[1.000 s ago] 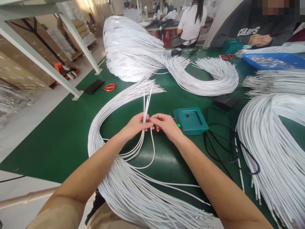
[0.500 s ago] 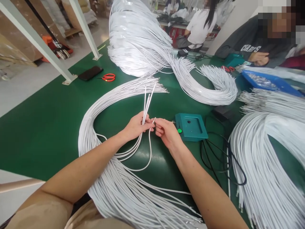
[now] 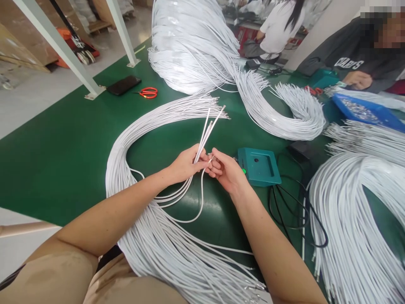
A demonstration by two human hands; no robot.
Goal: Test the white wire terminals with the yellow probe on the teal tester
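My left hand is closed around a few thin white wires whose free ends stick up and away from it. My right hand pinches the metal-tipped end of a single white wire that loops down under both hands. The two hands touch over the green table. A large curved bundle of white wires runs from the table's middle round to my lap. A teal box with a green button sits just right of my right hand.
Black cables trail from the teal box. More white wire bundles lie at the right and at the back. Red scissors and a black phone lie far left. A blue tray and seated people are across the table.
The view has tilted down and shifted. The wire ends in my left hand now lean to the right, and my right hand has drawn its wire tip closer to the left fingers.
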